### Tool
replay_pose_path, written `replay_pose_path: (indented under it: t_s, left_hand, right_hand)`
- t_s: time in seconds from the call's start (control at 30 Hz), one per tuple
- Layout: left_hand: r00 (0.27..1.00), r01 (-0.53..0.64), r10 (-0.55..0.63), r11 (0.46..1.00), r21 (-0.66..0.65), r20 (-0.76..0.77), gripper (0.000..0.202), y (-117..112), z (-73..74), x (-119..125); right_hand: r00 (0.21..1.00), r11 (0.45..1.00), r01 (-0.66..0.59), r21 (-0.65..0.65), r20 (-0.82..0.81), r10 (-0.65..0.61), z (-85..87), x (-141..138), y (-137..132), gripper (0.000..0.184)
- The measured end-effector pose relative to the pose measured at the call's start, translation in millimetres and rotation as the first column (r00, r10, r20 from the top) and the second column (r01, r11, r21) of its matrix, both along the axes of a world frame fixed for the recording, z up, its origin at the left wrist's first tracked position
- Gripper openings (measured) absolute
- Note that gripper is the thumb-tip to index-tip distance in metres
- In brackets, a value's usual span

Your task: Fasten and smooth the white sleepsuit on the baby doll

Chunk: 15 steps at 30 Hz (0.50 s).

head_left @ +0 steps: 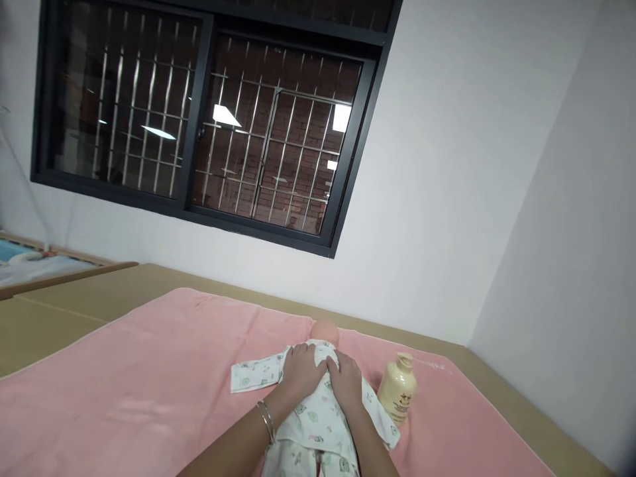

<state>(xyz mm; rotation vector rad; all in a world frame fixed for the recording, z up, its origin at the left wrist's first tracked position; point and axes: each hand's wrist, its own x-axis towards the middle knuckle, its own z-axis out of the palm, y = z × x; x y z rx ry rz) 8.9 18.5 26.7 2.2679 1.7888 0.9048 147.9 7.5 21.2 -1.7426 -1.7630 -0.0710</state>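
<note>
A baby doll lies on the pink mat (163, 371), its bare round head (325, 333) pointing away from me. It wears a white printed long-sleeved top (313, 417) and matching trousers (293, 460). Flat on the left side of the doll's chest rests my left hand (304, 371), fingers stretched out, silvery bangles at the wrist. My right hand (346, 379) lies on the right side of the chest, fingers also extended. The two thumbs come close together at the middle. One sleeve (256, 374) spreads out to the left; the other runs down to the right beneath my right arm.
A cream pump bottle (398, 389) stands on the mat just right of the doll. Around the mat runs a tan surface (74, 311), meeting white walls (427, 199) behind and to the right. A dark-framed barred window (199, 119) is above. Bluish bedding (44, 265) shows at far left.
</note>
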Motion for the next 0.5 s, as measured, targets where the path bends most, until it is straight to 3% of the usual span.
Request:
replay_pose_path:
  t_s: [0.17,0.37,0.5]
  left_hand:
    - [0.993,-0.091,0.093,0.996,0.026,-0.072,0.036,-10,9.5,-4]
    - [0.988,-0.064,0.077,0.993,0.096,-0.136,0.030,-19,15.1,-4]
    - [0.995,-0.073,0.076,0.996,0.052,-0.059,0.035,-14,9.8,-6]
  right_hand:
    - [0.998,0.998,-0.009,0.064,0.060,0.006,5.1,-14,-9,0.034]
    - [0.958,0.972,0.232,-0.030,0.179,-0.223,11.7,-31,-21,0.037]
    - [0.974,0.981,0.178,-0.073,0.154,-0.165,12.4,-25,-15,0.035]
